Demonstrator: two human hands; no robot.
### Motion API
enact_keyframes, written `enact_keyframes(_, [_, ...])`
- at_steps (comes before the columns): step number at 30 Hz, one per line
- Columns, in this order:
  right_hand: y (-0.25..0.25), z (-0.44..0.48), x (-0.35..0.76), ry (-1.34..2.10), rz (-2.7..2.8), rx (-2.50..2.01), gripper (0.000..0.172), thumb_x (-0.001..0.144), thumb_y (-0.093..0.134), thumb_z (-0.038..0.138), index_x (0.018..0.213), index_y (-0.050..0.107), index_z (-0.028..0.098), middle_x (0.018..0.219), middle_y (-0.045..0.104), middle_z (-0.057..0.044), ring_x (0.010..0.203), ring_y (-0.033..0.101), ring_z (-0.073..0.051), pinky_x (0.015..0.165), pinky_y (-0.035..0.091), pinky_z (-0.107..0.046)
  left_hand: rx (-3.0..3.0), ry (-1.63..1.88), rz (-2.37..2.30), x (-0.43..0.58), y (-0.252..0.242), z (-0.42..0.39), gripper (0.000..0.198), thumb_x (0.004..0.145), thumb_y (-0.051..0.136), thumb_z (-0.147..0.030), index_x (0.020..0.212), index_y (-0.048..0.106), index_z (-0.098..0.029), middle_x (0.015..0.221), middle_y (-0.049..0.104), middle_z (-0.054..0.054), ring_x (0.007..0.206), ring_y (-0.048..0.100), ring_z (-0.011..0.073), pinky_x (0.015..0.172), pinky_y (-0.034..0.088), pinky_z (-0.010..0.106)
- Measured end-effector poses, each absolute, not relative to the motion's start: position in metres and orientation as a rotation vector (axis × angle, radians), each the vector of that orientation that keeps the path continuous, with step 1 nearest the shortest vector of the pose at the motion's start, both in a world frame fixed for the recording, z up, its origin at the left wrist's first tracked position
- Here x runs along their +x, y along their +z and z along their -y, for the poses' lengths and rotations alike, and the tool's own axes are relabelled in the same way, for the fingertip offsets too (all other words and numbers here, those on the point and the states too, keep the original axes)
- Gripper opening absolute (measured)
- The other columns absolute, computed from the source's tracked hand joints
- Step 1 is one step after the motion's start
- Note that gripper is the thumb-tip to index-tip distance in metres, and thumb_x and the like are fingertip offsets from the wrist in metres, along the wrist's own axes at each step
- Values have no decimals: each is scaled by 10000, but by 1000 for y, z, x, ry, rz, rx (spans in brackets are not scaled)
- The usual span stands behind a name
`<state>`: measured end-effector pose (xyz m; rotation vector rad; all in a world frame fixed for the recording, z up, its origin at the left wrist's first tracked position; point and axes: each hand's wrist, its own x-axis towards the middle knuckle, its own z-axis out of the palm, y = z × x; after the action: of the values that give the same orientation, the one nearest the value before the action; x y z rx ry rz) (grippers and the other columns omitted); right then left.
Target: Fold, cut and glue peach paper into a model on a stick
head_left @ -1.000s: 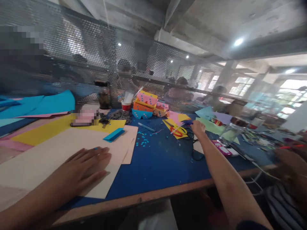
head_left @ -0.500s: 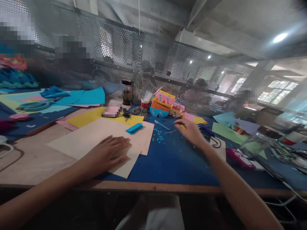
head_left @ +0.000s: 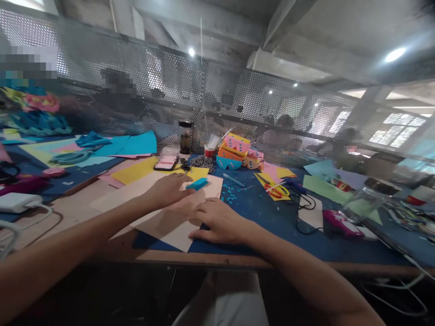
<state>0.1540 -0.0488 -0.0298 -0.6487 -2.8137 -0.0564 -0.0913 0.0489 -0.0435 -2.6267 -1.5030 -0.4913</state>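
Observation:
A large cream sheet of paper (head_left: 152, 228) covers the table in front of me, with a small folded blue paper piece (head_left: 197, 184) on its far part. My left hand (head_left: 170, 189) is over the sheet, fingers stretched out, its fingertips just left of the blue piece. I cannot tell whether they touch it. My right hand (head_left: 219, 220) rests at the sheet's right edge, palm down, with its fingers apart and slightly bent. No object shows in either hand. Small blue paper bits (head_left: 229, 194) and a light blue pen-like stick (head_left: 234, 179) lie just beyond the right hand.
Yellow-handled scissors (head_left: 277, 190) lie on yellow paper to the right, near a dark blue tool with a black cord (head_left: 295, 184). Decorated paper shapes (head_left: 234, 154), a lidded jar (head_left: 185, 138) and a phone (head_left: 166, 160) stand or lie farther back. A clear jar (head_left: 365, 203) is at right.
My right hand has moved left and nearer, from beside the scissors to the cream sheet. My left hand has slid forward toward the blue piece. The scissors are now uncovered.

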Motion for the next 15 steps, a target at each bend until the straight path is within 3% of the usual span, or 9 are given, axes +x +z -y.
enact_keyframes(3, [-36,52,152,-85,2788,-660,453,1017,677,583,1171,749,163,1215,761,-144,1139,678,-288,1038,468,-446,-2608,-352,1501,-75,-44,-68,506,968,710,-565,1307,714,-190,1262,759,154,1171,717,355,1001,574,503])
enact_keyframes(7, [-41,54,152,-122,2776,-680,468,1028,654,592,1189,729,159,1246,742,-131,1104,665,-278,1012,464,-432,-2590,-264,1426,-60,-45,-87,378,1035,693,-400,1346,656,-188,1361,676,114,1152,698,266,975,615,495])
enact_keyframes(15, [-45,53,151,-228,2795,-673,455,1066,593,576,1195,733,162,1189,736,-114,1051,665,-271,924,466,-402,-2419,-413,1433,-49,-34,-133,402,1032,699,-394,1370,641,-185,1379,665,119,1164,695,275,971,618,498])
